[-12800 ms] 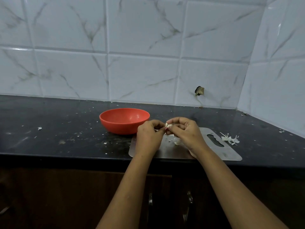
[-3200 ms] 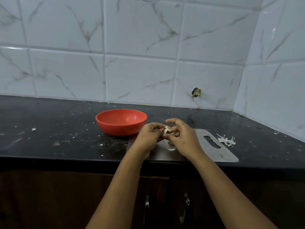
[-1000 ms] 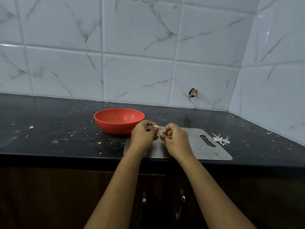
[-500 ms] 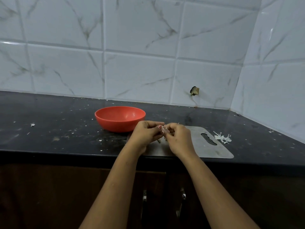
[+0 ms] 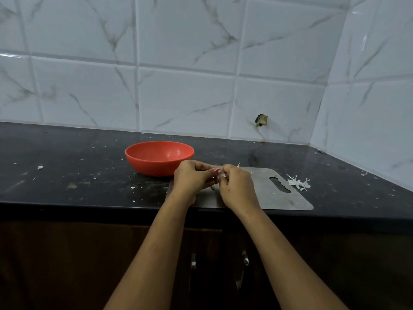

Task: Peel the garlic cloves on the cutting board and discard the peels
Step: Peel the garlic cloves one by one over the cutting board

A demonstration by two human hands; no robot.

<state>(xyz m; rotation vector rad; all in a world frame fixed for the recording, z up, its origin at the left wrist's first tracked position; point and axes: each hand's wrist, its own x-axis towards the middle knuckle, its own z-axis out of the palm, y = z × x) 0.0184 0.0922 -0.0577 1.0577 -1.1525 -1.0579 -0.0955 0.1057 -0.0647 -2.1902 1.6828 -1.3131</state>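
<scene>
My left hand and my right hand meet fingertip to fingertip above the steel cutting board. Between them they pinch a small garlic clove, mostly hidden by the curled fingers. A pale sliver of peel pokes out by my right knuckles. A little heap of white garlic peels lies on the counter just past the board's right end, beside its handle slot. Whatever lies on the board under my hands is hidden.
An orange-red bowl stands on the black counter just left of the board, behind my left hand. Crumbs and peel flecks are scattered over the counter. Tiled walls close the back and right. Cabinet doors with metal handles are below.
Both hands have stayed together over the board, working the same clove with small finger shifts. The view has tilted slightly; bowl, board and peel heap have not moved.
</scene>
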